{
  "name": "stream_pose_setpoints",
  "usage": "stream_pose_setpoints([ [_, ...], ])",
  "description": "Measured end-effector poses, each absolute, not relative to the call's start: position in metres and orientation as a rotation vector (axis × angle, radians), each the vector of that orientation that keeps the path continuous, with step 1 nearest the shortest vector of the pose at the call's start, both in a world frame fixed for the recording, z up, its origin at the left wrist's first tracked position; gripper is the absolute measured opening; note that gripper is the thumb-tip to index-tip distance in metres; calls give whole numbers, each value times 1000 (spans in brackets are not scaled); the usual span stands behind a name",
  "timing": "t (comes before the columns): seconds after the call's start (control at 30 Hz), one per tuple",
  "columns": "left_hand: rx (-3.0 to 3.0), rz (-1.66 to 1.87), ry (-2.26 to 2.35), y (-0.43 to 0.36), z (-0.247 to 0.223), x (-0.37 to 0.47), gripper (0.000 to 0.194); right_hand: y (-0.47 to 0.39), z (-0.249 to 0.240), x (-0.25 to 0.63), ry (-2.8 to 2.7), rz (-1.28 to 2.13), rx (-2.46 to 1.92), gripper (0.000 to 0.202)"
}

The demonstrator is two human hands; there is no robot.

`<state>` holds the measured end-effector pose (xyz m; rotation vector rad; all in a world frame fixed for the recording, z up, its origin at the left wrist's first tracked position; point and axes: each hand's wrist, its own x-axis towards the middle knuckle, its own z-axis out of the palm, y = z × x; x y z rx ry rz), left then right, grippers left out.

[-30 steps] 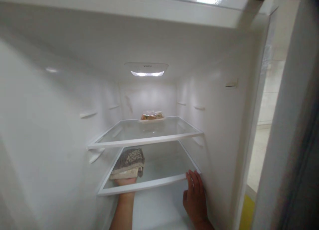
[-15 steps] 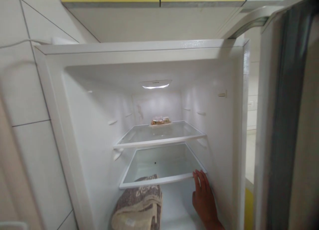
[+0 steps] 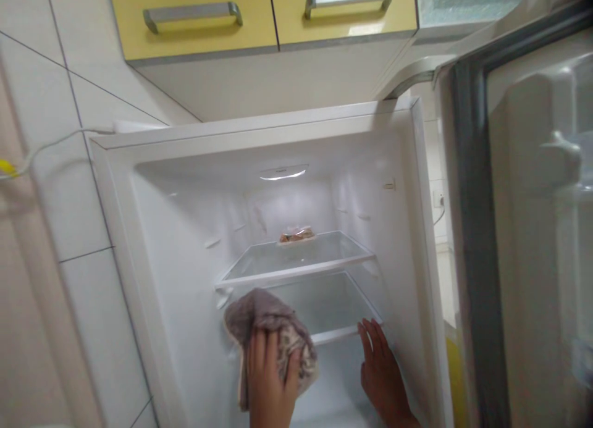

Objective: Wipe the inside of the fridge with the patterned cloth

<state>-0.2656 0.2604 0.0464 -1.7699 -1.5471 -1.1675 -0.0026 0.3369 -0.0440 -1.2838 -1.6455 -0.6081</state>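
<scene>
My left hand (image 3: 271,372) grips a bunched grey-brown patterned cloth (image 3: 262,307). The cloth covers the left part of the lower glass shelf's front edge; whether it presses on the glass I cannot tell. At the right end of that lower shelf (image 3: 336,335), my right hand (image 3: 382,366) rests its fingertips on the white front rim, fingers stretched out and holding nothing. Both hands are inside the open fridge (image 3: 185,230). Above them sits the upper glass shelf (image 3: 296,273), with a small wrapped food packet (image 3: 296,234) at its back.
The fridge door (image 3: 472,230) stands open on the right. Yellow cabinets (image 3: 194,36) with metal handles hang above the fridge. A tiled wall (image 3: 92,304) runs along the left, with a white cable (image 3: 50,144) across it. A lit lamp (image 3: 284,172) is in the fridge ceiling.
The cloth has risen from below the lower shelf to its front edge, and my left hand has come into view on it. My right hand stays at the rim. The view has shifted.
</scene>
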Motion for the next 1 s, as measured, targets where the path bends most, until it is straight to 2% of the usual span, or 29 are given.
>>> stream_pose_setpoints([
  [0.07, -1834, -861, -1429, 278, 63, -244, 48, 337, -44, -2, -1649, -602, -1278, 92],
  [0.17, -1927, -676, -1391, 297, 73, -231, 43, 336, -43, -1, -1654, -590, -1267, 89],
  [0.33, -2018, -717, -1454, 299, 76, -259, 38, 331, -24, -11, -1560, -528, -1324, 64],
  [0.47, -1812, -831, -1578, 290, 67, -302, 35, 317, 19, -40, -1451, -388, -1336, 49],
  [0.6, -1670, -861, -1517, 284, 41, -338, 35, 291, 68, -95, -1777, -180, -991, 52],
  [0.7, -1694, -790, -1385, 278, 23, -351, 40, 281, 87, -133, -2095, -59, -927, 38],
  [0.87, -1682, -702, -1316, 269, 17, -349, 57, 315, 96, -146, -2329, 69, -1249, 69],
  [1.0, -1626, -750, -1384, 268, 18, -335, 61, 346, 106, -141, -2400, 138, -1396, 69],
])
